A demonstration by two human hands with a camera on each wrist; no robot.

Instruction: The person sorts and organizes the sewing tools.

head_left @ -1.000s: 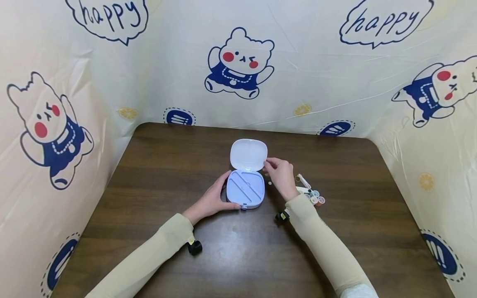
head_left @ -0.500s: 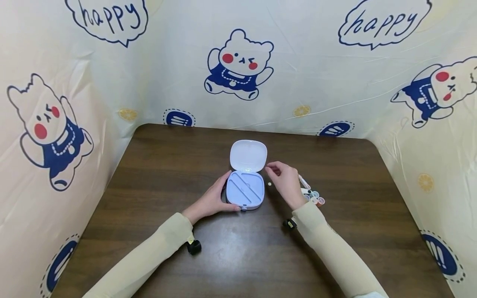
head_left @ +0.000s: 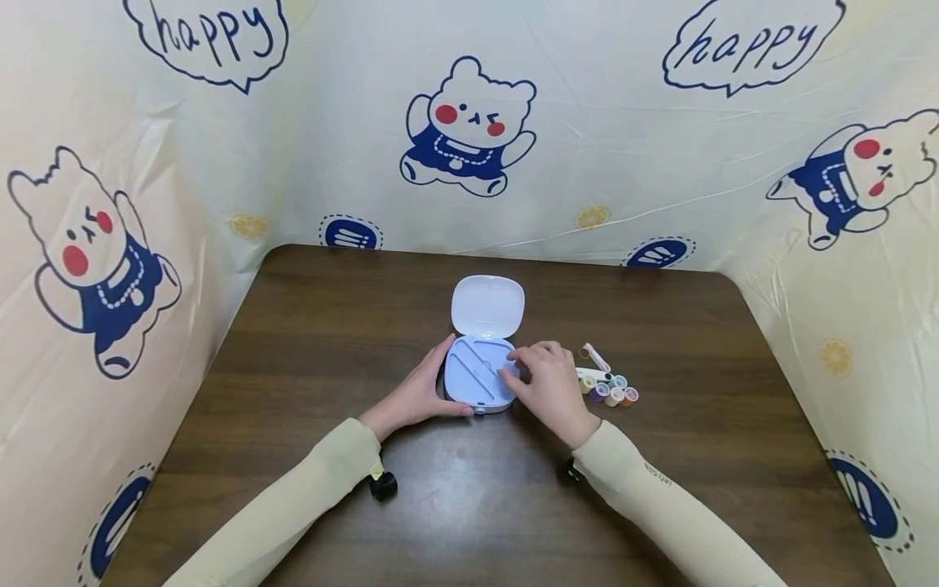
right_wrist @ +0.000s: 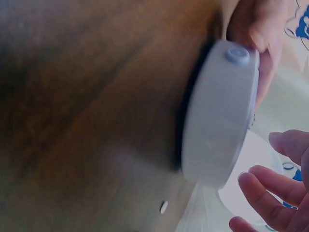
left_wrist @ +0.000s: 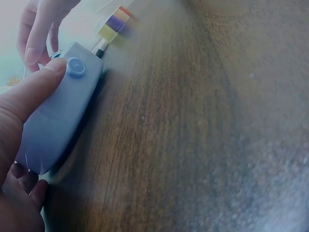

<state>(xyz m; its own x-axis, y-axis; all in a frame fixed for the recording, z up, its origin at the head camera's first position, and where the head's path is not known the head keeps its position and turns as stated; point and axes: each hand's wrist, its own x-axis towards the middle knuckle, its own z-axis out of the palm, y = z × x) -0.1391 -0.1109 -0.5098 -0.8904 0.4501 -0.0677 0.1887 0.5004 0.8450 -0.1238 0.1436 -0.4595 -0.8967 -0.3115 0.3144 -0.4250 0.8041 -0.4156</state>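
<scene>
A small light-blue hinged case [head_left: 464, 383] lies on the table with its lid [head_left: 487, 306] folded back. Diagonal dividers run across its inner tray. My left hand [head_left: 420, 393] grips the case from the left, thumb at the front beside the round button [left_wrist: 76, 67], fingers along the far side. Over the tray's right edge hovers my right hand [head_left: 552, 393]; the right wrist view shows its fingers [right_wrist: 265, 200] loosely bent and apart from the thumb, nothing visible between them. A tiny white piece [right_wrist: 164, 207] lies on the table beside the case.
Right of the case, several small thread spools [head_left: 614, 397] lie grouped beside a white stick-like item [head_left: 592, 374] and a pale pink-white tube [head_left: 597, 357]. A cartoon-printed cloth [head_left: 330, 122] rises behind the brown wooden table [head_left: 352, 326] and along its sides.
My right hand has moved from beside the lid hinge down and left over the tray's right edge, its fingers spreading from a pinched pose. The left hand and case have stayed put.
</scene>
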